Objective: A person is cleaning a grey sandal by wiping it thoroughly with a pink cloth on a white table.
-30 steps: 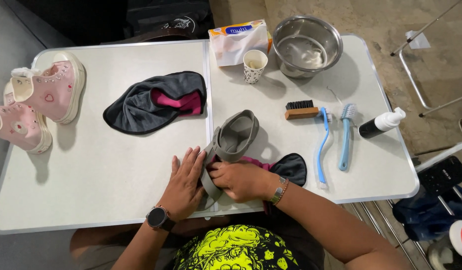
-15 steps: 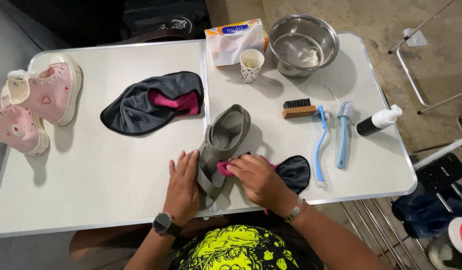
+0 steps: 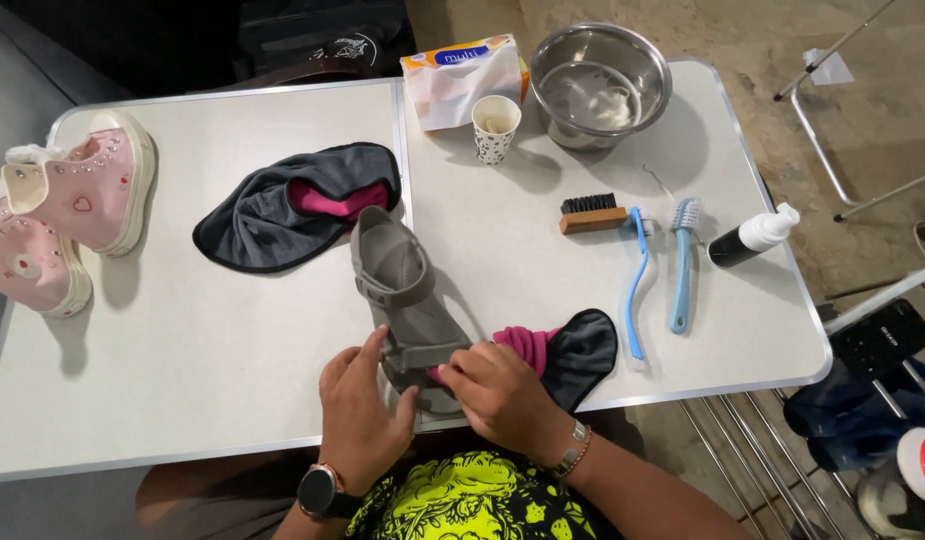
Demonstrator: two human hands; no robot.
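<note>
A grey strap sandal (image 3: 397, 285) lies on the white folding table (image 3: 212, 360), toe pointing away from me. My left hand (image 3: 360, 408) holds its heel end from the left. My right hand (image 3: 498, 393) pinches the heel strap, resting over a pink and dark grey cloth (image 3: 567, 350) beside the sandal. A second dark grey and pink cloth (image 3: 282, 208) lies spread just beyond the sandal.
Two pink high-top sneakers (image 3: 67, 205) stand at the left edge. At the back are a tissue pack (image 3: 460, 78), a paper cup (image 3: 495, 127) and a steel bowl (image 3: 599, 85). A wooden brush (image 3: 592, 213), two blue brushes (image 3: 657, 270) and a black foam bottle (image 3: 753, 236) lie right.
The sandal has swung round from pointing up-right to pointing up-left. My right hand moved from the sandal's side onto its heel strap, and both hands sit lower at the table's near edge.
</note>
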